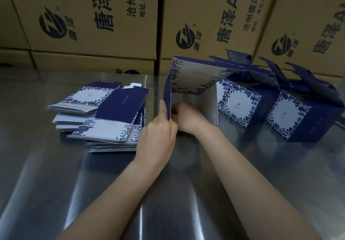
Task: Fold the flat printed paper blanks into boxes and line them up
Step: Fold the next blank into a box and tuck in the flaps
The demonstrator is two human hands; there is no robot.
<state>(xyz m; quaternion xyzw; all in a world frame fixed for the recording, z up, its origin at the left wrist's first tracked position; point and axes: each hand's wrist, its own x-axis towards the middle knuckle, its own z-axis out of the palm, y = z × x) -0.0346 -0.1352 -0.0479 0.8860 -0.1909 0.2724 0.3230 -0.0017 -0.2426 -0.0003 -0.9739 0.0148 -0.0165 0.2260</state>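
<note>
Two forearms [252, 174] reached in over the near part of the desk [112, 183] toward a half-formed box [194, 75], which lay on its side at the middle of the desk with its open end facing the camera. The left hand [158, 133] grasped the near edge of the box's dark blue left wall, its fingers [169, 124] pinched on the card. The right hand [187, 117] was inside the opening with its fingers curled toward the same wall; whether they held a flap or only pressed could not be told.

To do this step well, the left hand should probably hold that wall square and upright while the right works the inner flaps home along their creases, gently enough not to buckle the thin printed card.

A stack of flat blanks [104, 116] lay loosely fanned just left of the hands. Two finished boxes [237, 105] [288, 117] stood side by side on the right with their top flaps open, the nearer one just beside the half-formed box. The desk was bare polished metal streaked with light. Large brown cartons [93, 15] printed with a logo and Chinese text were stacked along its far edge.
</note>
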